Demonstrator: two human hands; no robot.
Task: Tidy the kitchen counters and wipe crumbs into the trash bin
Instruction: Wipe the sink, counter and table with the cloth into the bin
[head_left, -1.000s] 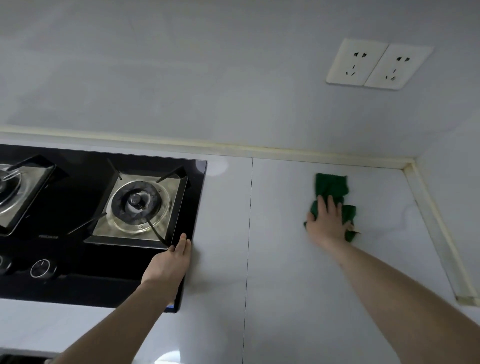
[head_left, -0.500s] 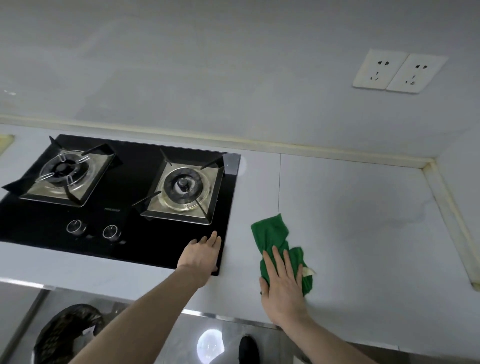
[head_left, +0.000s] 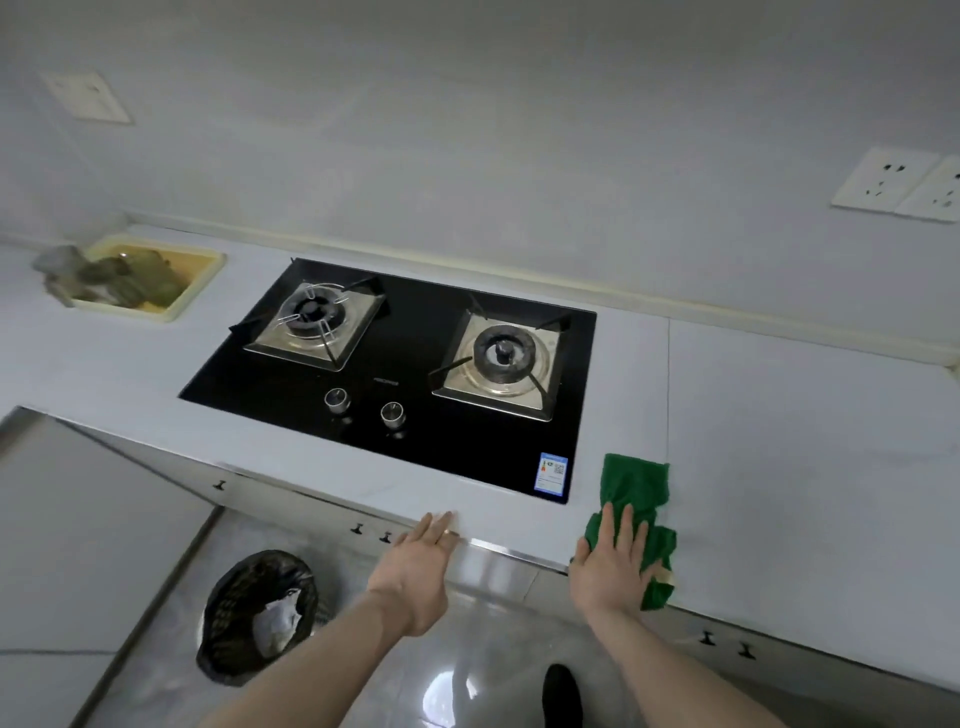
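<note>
wipe: mid-way | right hand (head_left: 610, 564) flat, pressing green cloth (head_left: 636, 514) at tabletop (head_left: 779, 467) front edge | left hand (head_left: 418, 564) released, cupped below edge | bin (head_left: 260, 613) on floor, crumbs not yet in

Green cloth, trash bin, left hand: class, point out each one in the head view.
Cloth (head_left: 635, 486): head view, upper fold.
Bin (head_left: 244, 587): head view, black liner at rim.
Left hand (head_left: 418, 566): head view, back of hand.

Right socket (head_left: 935, 193) cut by edge
</note>
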